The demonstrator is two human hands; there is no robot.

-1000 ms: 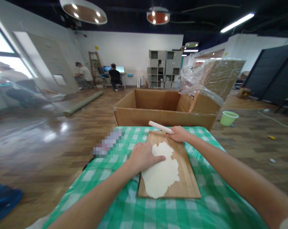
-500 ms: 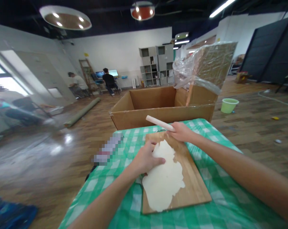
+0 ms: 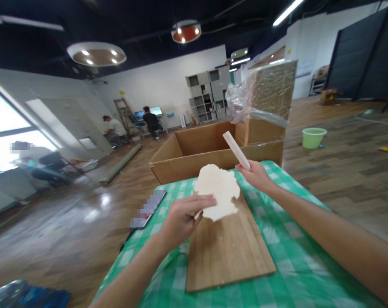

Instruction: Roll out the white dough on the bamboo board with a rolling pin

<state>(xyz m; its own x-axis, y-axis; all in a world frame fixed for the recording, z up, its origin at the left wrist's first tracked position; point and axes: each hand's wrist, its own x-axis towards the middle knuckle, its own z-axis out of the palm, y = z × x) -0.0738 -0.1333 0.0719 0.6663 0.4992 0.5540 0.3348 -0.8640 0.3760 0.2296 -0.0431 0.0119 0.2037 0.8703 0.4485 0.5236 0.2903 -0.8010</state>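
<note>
A thin, ragged-edged sheet of pale dough (image 3: 219,184) is raised over the far part of the wooden board (image 3: 231,256). My left hand (image 3: 183,214) grips its near left side, fingers on top and the thumb partly hidden below. I cannot tell whether the far edge of the sheet touches the board. In my right hand (image 3: 255,174), off the board's far right corner, a pale rolling pin (image 3: 235,149) is held by one end, tilted up to the left. The near half of the board shows bare wood with small specks.
A green checked cloth (image 3: 296,239) covers the table. A phone (image 3: 149,209), blurred out, lies at its left edge. Beyond stands a large open cardboard box (image 3: 187,164). A green bucket (image 3: 313,137) is on the floor at right. Several people sit farther back.
My left hand has lifted the dough sheet off the near part of the board and shifted it away from me. The rolling pin has moved right and tilted more steeply. The view has shifted slightly.
</note>
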